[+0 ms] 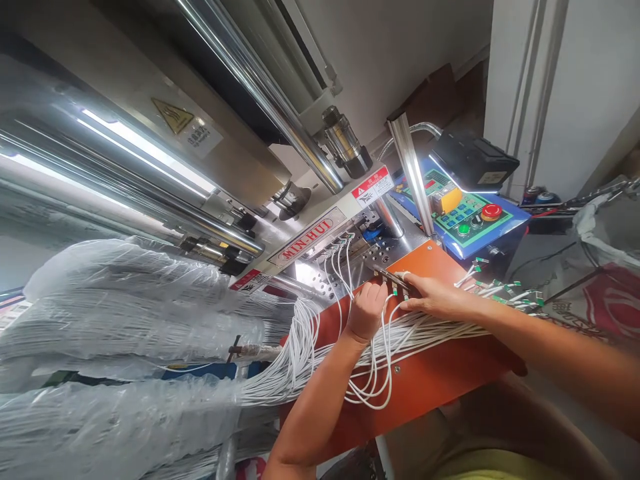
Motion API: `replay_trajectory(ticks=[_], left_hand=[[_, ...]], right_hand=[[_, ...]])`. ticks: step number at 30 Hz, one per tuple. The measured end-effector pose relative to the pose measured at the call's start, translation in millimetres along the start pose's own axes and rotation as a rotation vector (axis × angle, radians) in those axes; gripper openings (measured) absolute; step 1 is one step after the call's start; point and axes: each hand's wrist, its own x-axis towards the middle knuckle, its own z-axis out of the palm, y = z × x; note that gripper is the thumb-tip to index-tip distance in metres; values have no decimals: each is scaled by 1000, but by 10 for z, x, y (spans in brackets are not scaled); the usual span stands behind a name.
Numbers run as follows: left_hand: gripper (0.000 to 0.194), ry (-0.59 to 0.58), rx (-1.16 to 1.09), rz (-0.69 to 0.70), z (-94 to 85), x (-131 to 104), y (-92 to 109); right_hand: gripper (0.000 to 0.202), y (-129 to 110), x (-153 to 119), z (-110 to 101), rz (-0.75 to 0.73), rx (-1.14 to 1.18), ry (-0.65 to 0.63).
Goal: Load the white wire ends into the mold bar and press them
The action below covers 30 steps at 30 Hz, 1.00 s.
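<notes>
Ideally, beside the press, at the orange desk bearing white cables, the curled left hand, its hold hidden, should work gently while the right hand, pinching the metal bar over the desk, steadies its small connectors.

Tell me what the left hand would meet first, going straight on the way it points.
Probably the metal bar held by the right hand, just ahead of the left hand; depth is unclear, so they may already touch.
</notes>
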Motion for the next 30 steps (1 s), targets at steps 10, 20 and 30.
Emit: replay_trajectory(ticks=[10, 20, 30], left_hand=[[17, 22, 46, -7, 14, 31, 34], [29, -84, -716, -560, -198, 59, 109], [11, 105, -675, -711, -366, -45, 112]], right_hand=[[38, -55, -35, 65, -32, -155, 3], [45, 11, -6, 16, 25, -56, -8], [54, 7, -8, -15, 8, -46, -4]])
